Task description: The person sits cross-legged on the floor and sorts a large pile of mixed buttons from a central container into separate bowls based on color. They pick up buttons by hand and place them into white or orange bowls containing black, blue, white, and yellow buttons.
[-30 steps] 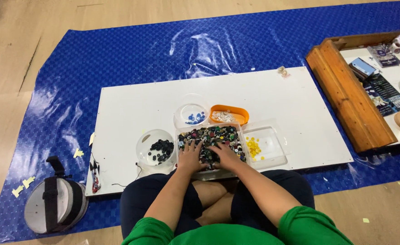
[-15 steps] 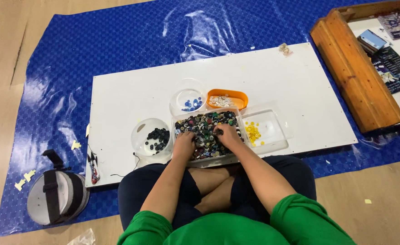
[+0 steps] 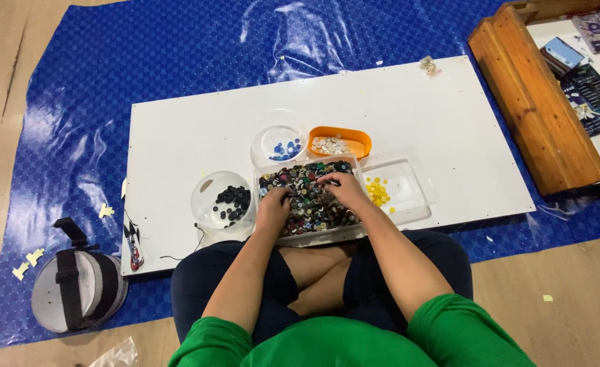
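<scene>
1. Blue plastic sheeting (image 3: pixel 143 75) is covering a wooden floor, and a white board (image 3: pixel 415 109) is lying flat on it in front of a seated person in a green top with legs crossed.
2. At the near edge of the board, a clear rectangular tray (image 3: pixel 308 234) is holding a dense heap of mixed buttons (image 3: pixel 313 211) in many colours.
3. The left hand (image 3: pixel 275 206) is resting palm down on the heap at the tray's left side, fingers curled into the buttons; whether it is pinching one cannot be told.
4. The right hand (image 3: pixel 344 189) is lying over the heap's upper right part, fingertips drawn together among the buttons; what they are gripping is too small to tell.
5. A clear round tub (image 3: pixel 208 204) just left of the tray is holding black buttons (image 3: pixel 232 202).
6. A clear round bowl (image 3: pixel 272 129) behind the tray is holding a few blue buttons (image 3: pixel 286 149).
7. An orange oval dish (image 3: pixel 357 139) beside that bowl is holding pale buttons (image 3: pixel 328 145).
8. A clear square tray (image 3: pixel 415 183) touching the big tray's right side is holding yellow buttons (image 3: pixel 379 191) in its near left corner.
9. A round grey bag with a black strap (image 3: pixel 75 289) is sitting on the sheeting at the left.
10. A long wooden box (image 3: pixel 538 109) is lying at the right.
</scene>
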